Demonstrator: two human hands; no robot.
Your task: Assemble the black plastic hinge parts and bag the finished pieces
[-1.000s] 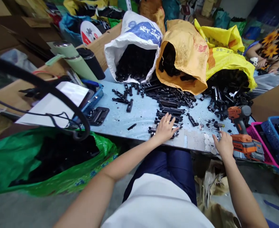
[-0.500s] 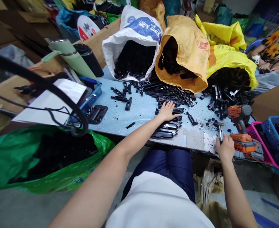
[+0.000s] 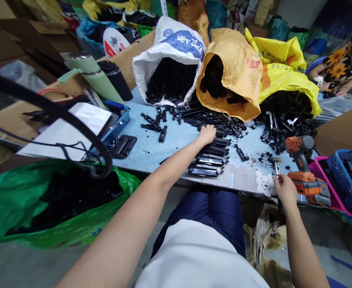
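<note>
A row of long black parts [image 3: 209,160] lies side by side on the light blue worktable [image 3: 146,153]. My left hand [image 3: 207,134] is at the far end of this row, its fingers curled down over a black part and their tips hidden. At the table's front edge, my right hand [image 3: 286,190] is closed around the handle of a small hammer [image 3: 276,167], whose head points away from me. Just left of that hand are round white discs [image 3: 264,182]. One loose black part [image 3: 241,152] lies right of the row.
An orange cordless drill [image 3: 303,170] stands close to my right hand, before pink and blue baskets [image 3: 345,170]. White [image 3: 141,66], orange [image 3: 238,44] and yellow [image 3: 289,76] sacks spill black parts at the back. A green bag [image 3: 74,236] sits lower left. Another person [image 3: 337,64] is at far right.
My left hand has shifted farther up the row, and its fingers went from spread flat to curled. My right hand has drawn slightly toward me, still on the hammer.
</note>
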